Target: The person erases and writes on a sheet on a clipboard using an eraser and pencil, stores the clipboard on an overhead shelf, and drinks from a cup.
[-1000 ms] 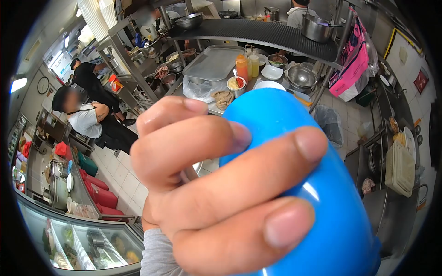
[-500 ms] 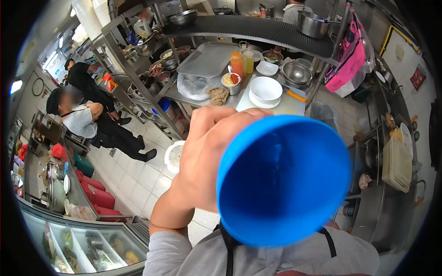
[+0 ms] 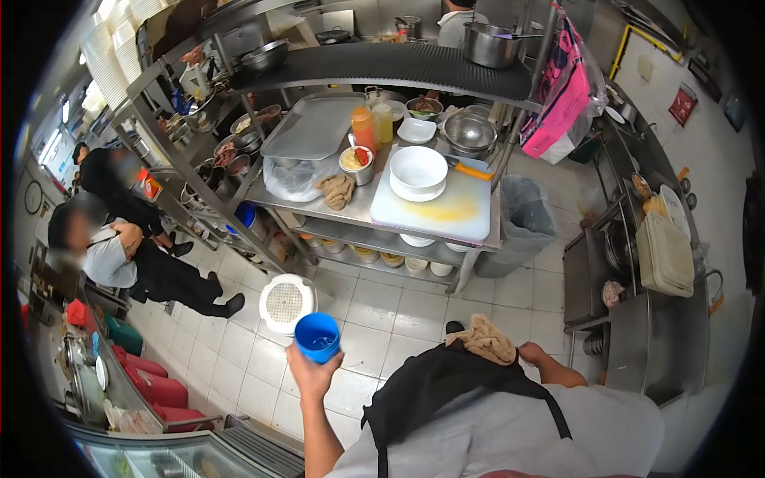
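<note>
My left hand [image 3: 313, 373] is wrapped round a blue cup [image 3: 317, 336], held low over the tiled floor beside a white stool [image 3: 287, 303]. The cup's mouth faces up, and some clear liquid seems to show inside. At my right side, my right hand [image 3: 531, 352] hangs next to a tan cloth [image 3: 486, 341] at the waist of my black apron [image 3: 430, 382]; its fingers are too small to read. White bowls [image 3: 419, 171] stand stacked on a stained cutting board [image 3: 446, 209], with an orange-handled knife [image 3: 473, 170] at the board's back edge.
Two people [image 3: 119, 255] stand at the left, and another is behind the shelf [image 3: 382, 64]. The steel counter [image 3: 358, 199] holds a tray [image 3: 313, 126], sauce bottles [image 3: 362, 129] and a rag [image 3: 335, 191]. A lined bin [image 3: 526, 223] stands right of it; sinks line the right wall.
The blue cup has gone from close before my face down to the lower left, in my left hand. The view has tilted and shifted, and my right hand now shows.
</note>
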### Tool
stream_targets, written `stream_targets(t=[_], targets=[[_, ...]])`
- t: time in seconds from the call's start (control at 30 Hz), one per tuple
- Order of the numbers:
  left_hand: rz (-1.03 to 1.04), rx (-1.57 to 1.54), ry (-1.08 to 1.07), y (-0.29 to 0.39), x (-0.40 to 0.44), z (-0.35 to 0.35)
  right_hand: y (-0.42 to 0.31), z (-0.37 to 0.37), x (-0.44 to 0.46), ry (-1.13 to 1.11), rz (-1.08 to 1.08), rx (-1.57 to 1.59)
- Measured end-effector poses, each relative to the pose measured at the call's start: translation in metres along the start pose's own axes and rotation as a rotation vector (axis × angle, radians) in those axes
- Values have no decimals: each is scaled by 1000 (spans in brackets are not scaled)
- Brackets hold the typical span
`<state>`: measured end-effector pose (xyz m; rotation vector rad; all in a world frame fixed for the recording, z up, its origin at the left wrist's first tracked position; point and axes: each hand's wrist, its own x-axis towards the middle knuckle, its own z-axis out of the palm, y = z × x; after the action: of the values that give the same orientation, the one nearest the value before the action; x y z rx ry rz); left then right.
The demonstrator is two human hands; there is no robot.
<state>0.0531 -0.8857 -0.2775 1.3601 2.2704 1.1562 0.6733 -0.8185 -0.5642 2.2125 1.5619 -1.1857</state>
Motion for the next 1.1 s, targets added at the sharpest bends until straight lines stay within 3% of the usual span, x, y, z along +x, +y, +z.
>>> stream_targets(t=[0.1, 0.27, 0.37, 0.43, 0.53, 0.6, 0.67, 0.7, 0.8, 0.87, 0.93, 1.0, 1.1], targets=[[-138, -27, 59, -11, -3, -10, -24, -25, 5, -10, 17, -51], [-70, -147, 46, -14, 15, 13, -99, -70, 21, -27, -111, -11], [-87, -130, -28, 8, 30, 35, -162, -97, 33, -270, -73, 815], [-41, -177, -51, 11, 43, 54, -225, -146, 7, -603, -249, 1260], [-5, -191, -94, 21, 68, 70, -308, -217, -36, -952, -695, 1500], [20, -173, -126, 27, 89, 76, -355, -275, -72, -949, -880, 1498], [43, -145, -150, 32, 109, 74, -391, -350, -110, -776, -1181, 1371], [54, -161, -133, 34, 120, 73, -419, -388, -158, -454, -1282, 1326], [90, -136, -112, 38, 154, 69, -457, -506, -212, 122, -1682, 1067], [91, -116, -85, 42, 172, 66, -481, -586, -233, 343, -1912, 841], [89, -125, -68, 44, 188, 65, -500, -664, -238, 795, -1813, 1349], [61, -135, -63, 42, 202, 60, -542, -728, -251, 933, -1974, 646], [8, -256, -11, 20, 227, 58, -582, -781, -239, 1038, -2028, 934]])
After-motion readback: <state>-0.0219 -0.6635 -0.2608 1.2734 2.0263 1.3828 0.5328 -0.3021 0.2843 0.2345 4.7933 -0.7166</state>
